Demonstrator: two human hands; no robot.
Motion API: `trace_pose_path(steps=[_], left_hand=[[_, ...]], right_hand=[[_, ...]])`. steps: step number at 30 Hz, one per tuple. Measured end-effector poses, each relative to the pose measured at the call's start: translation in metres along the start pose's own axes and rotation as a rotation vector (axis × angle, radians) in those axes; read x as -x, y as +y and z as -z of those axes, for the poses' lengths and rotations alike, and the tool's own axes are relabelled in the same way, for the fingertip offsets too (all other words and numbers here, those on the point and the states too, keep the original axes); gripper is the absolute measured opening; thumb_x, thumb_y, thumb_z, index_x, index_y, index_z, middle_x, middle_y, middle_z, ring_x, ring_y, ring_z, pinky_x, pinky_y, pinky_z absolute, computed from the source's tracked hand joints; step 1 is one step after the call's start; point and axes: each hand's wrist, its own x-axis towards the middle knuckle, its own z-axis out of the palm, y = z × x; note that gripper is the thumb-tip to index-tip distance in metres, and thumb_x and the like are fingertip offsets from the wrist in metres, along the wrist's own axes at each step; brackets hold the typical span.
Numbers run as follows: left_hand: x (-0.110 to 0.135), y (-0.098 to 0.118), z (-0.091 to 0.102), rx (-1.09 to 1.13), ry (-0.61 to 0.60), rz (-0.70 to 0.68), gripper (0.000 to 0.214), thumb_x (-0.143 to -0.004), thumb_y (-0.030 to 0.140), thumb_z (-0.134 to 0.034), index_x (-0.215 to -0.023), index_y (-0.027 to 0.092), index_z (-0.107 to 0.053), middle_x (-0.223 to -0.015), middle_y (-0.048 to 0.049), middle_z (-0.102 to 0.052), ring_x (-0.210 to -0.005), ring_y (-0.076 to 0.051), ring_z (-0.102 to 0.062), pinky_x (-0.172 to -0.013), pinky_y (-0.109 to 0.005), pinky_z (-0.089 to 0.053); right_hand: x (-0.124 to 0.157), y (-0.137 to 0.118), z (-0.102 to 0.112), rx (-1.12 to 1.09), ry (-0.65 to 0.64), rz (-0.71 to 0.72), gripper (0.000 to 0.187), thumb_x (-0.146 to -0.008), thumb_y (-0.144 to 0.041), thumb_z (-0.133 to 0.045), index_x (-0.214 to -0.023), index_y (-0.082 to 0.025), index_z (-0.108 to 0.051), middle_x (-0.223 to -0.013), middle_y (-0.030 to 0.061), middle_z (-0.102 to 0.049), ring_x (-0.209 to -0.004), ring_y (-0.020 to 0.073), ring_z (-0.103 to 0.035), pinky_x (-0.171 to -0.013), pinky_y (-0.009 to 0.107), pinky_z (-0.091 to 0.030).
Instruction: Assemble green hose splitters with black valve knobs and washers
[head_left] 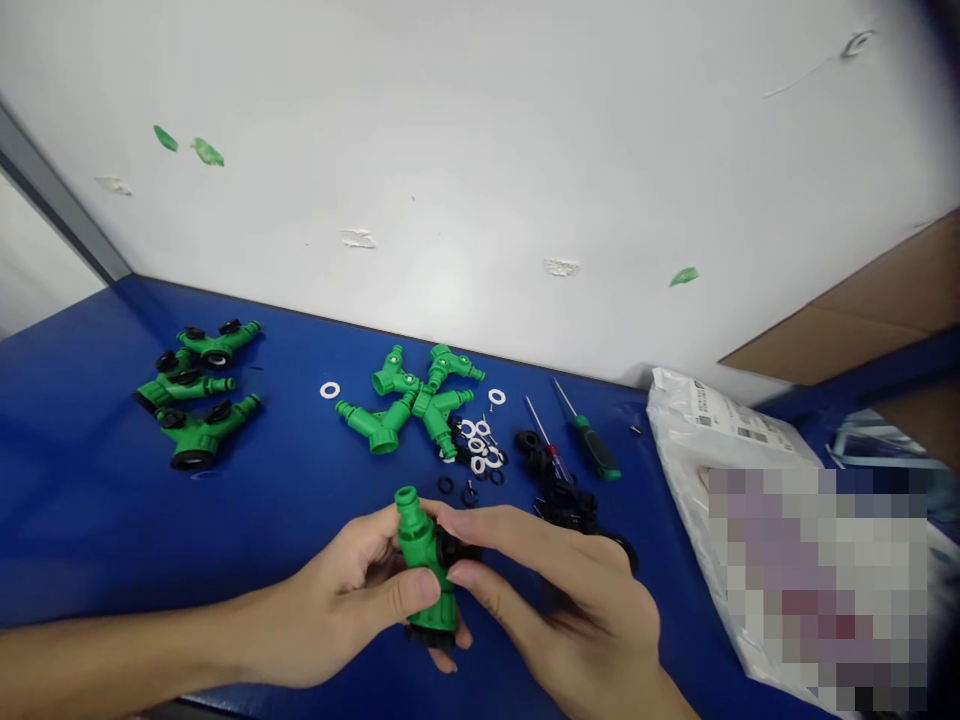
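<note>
A green hose splitter [420,560] with a black collar at its lower end is held up near the table's front. My left hand [352,600] is closed around it, thumb across its body. My right hand [577,600] pinches a black knob [450,548] at the splitter's right side; the fingers partly cover this knob. Just beyond my hands lie several green splitter bodies [382,425] without knobs. White washers [478,440] and black O-rings [446,485] are scattered next to them.
At left on the blue table [300,540] sit several splitters with black knobs [210,430]. Two screwdrivers [596,450] and a heap of black parts [566,500] lie right of centre. A white plastic bag [675,430] rests at right. Behind stands a white wall [450,150].
</note>
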Motion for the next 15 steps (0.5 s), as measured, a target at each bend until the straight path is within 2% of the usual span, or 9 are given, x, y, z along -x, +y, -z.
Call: trace_pose_path(steps=[2,5,7,9,12,15], left_hand=[[0.0,0.001,0.001,0.011,-0.007,0.002,0.033,-0.093,0.037,-0.062,-0.12,0.019,-0.058,-0.09,-0.005,-0.068,-0.083,-0.018,-0.071,-0.075,-0.036,-0.062],[0.0,0.003,0.001,-0.015,0.003,-0.024,0.035,-0.094,0.036,-0.062,-0.124,0.02,-0.057,-0.09,-0.0043,-0.068,-0.082,-0.017,-0.07,-0.076,-0.035,-0.061],[0.001,0.004,0.0,-0.052,0.019,-0.035,0.036,-0.094,0.035,-0.061,-0.127,0.02,-0.056,-0.089,-0.0039,-0.068,-0.081,-0.016,-0.069,-0.076,-0.034,-0.061],[0.002,0.005,-0.001,-0.092,0.04,-0.032,0.037,-0.095,0.034,-0.06,-0.129,0.02,-0.055,-0.09,-0.0044,-0.069,-0.08,-0.016,-0.068,-0.076,-0.034,-0.06],[0.004,0.005,-0.002,-0.168,0.091,-0.03,0.039,-0.094,0.033,-0.061,-0.131,0.022,-0.054,-0.104,-0.0073,-0.068,-0.087,-0.018,-0.067,-0.079,-0.035,-0.059],[0.004,0.004,-0.002,-0.249,0.151,-0.055,0.039,-0.093,0.032,-0.063,-0.13,0.024,-0.054,-0.12,-0.0092,-0.064,-0.103,-0.022,-0.065,-0.088,-0.035,-0.056]], right_hand=[[-0.002,-0.002,0.002,0.025,0.014,-0.035,0.043,-0.082,0.001,-0.069,-0.117,-0.025,-0.07,-0.101,0.0026,-0.077,-0.084,0.0146,-0.074,-0.076,0.021,-0.062],[-0.004,-0.003,0.002,0.057,0.035,-0.084,0.029,-0.082,-0.004,-0.071,-0.104,-0.022,-0.074,-0.092,0.004,-0.074,-0.075,0.0149,-0.071,-0.067,0.023,-0.062],[-0.003,-0.002,0.0,0.039,0.01,-0.098,0.018,-0.084,-0.005,-0.069,-0.094,-0.019,-0.074,-0.084,0.0042,-0.072,-0.068,0.0144,-0.069,-0.063,0.024,-0.06],[-0.002,-0.002,-0.003,-0.014,-0.02,-0.12,0.015,-0.086,-0.005,-0.065,-0.088,-0.018,-0.072,-0.077,0.0029,-0.07,-0.063,0.0135,-0.067,-0.061,0.024,-0.059],[-0.001,-0.004,-0.007,-0.074,0.003,-0.178,0.014,-0.087,-0.006,-0.064,-0.084,-0.018,-0.07,-0.071,0.0007,-0.068,-0.06,0.0122,-0.065,-0.059,0.023,-0.057],[0.0,-0.005,-0.01,-0.023,0.028,-0.189,0.014,-0.087,-0.007,-0.064,-0.081,-0.019,-0.07,-0.071,0.0008,-0.069,-0.064,0.0134,-0.065,-0.064,0.025,-0.058]])
